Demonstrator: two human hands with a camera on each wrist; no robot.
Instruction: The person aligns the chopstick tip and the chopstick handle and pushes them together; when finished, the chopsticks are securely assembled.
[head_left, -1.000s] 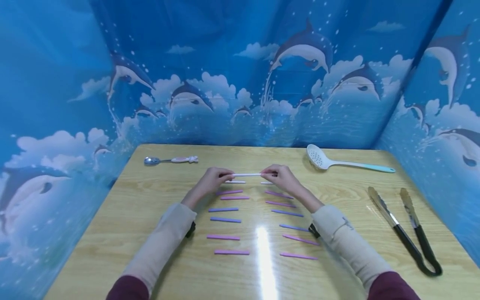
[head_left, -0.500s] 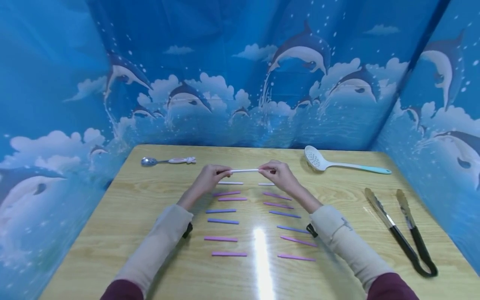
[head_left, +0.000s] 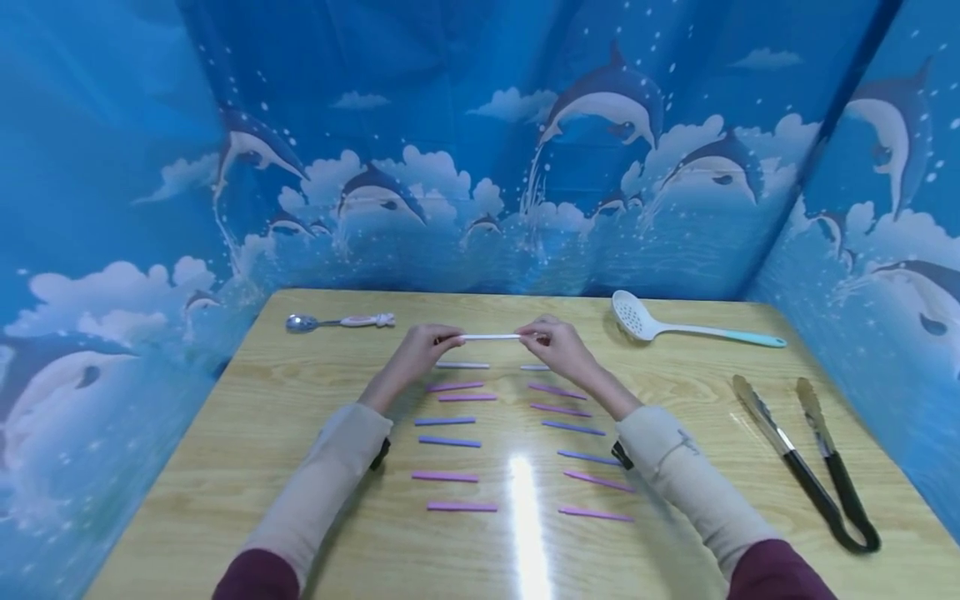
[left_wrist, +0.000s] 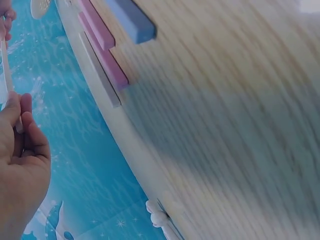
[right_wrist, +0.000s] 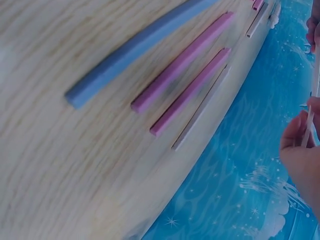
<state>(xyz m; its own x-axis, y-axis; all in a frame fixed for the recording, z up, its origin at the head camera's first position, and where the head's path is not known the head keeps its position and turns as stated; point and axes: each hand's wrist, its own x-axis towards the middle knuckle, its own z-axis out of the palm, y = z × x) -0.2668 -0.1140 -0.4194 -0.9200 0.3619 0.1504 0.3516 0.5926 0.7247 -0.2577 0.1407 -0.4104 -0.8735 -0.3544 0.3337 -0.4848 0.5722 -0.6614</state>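
White stick (head_left: 490, 337): long axis 9-to-3 o'clock. Left hand (head_left: 423, 346) pinches 9 o'clock end, right hand (head_left: 557, 344) pinches 3 o'clock end; neither nearer.

1. I see the left arm (head_left: 322, 483) stretched forward and slanting inward, its forearm sleeved.
2. The right arm (head_left: 686, 475) mirrors it from the other side.
3. Beyond the sleeves, the left wrist (head_left: 381, 396) and right wrist (head_left: 618, 398) are bare.
4. The left hand (head_left: 422, 350) is raised in a pinch, thumb against curled fingers.
5. The right hand (head_left: 561, 350) pinches likewise, facing its partner, roughly level and a little apart.
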